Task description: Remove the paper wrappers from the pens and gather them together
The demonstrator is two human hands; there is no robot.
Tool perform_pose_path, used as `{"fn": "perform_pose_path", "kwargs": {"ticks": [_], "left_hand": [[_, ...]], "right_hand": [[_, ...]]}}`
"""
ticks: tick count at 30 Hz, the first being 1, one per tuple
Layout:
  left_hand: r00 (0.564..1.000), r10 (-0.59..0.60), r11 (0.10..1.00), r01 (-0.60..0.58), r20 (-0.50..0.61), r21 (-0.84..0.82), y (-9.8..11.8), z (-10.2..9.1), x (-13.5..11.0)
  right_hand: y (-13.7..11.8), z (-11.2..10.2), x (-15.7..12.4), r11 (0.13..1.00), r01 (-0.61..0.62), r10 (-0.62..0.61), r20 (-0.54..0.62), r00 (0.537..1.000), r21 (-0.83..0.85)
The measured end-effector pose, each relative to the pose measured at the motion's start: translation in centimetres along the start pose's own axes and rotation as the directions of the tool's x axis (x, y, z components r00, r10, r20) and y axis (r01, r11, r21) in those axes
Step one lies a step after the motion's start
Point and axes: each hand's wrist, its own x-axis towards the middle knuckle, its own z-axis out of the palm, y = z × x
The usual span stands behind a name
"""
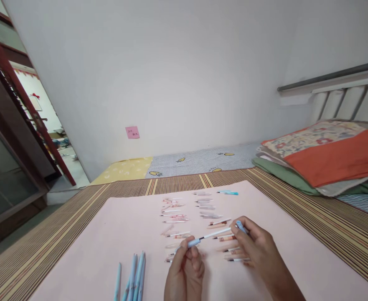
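My left hand (185, 271) is closed in a pinch on the light blue front end of a pen (213, 234), low in the middle of the view. The fingers of my right hand (255, 246) are closed on its blue rear end. The pen's white middle spans the gap between both hands. It hovers just above a pink sheet (115, 234). Under and behind my hands lie several loose pen parts (174, 217) in rows: clear caps, refills and tips. Several finished light blue pens (135, 276) lie side by side left of my left hand.
The pink sheet rests on a striped brown mat (328, 217) over a bed. Folded blankets in orange and green (328, 159) are stacked at the right. A white wall with a pink note (132, 132) stands behind. An open doorway (46, 125) is at the left.
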Motion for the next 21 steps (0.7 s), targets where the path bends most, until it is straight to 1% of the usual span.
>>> {"fn": "perform_pose_path", "kwargs": {"ticks": [4,7,10,13,15,17,21], "left_hand": [[1.0,-0.001,1.0,0.001,0.027,-0.006,0.1,0.0,-0.1],[1.0,0.006,1.0,-0.006,0.017,0.018,0.0,-0.1,0.0],[0.999,0.041,0.997,-0.041,0.001,0.067,-0.2,-0.2,-0.1],[0.997,0.07,0.989,-0.071,0.014,0.129,-0.4,0.1,-0.4],[0.995,0.091,0.983,-0.095,0.027,0.155,-0.5,0.3,-0.6],[0.992,0.116,0.978,-0.123,0.047,0.17,-0.5,0.3,-0.8],[0.987,0.148,0.965,-0.158,0.066,0.207,-0.4,0.0,-0.7]], "right_hand": [[-0.2,-0.4,0.0,1.0,-0.012,0.012,-0.044,0.999,-0.003],[0.3,-0.9,0.4,1.0,-0.023,0.022,-0.051,0.998,-0.008],[1.0,-0.8,0.8,0.999,-0.009,0.008,0.016,1.0,0.034],[1.6,-0.1,0.9,0.998,0.042,-0.047,0.114,0.992,0.046],[1.9,0.5,0.8,0.997,0.075,-0.074,0.16,0.984,-0.004],[2.1,0.9,0.7,0.993,0.093,-0.078,0.182,0.98,-0.077],[2.2,0.8,0.7,0.977,0.132,-0.093,0.217,0.972,-0.17]]}}
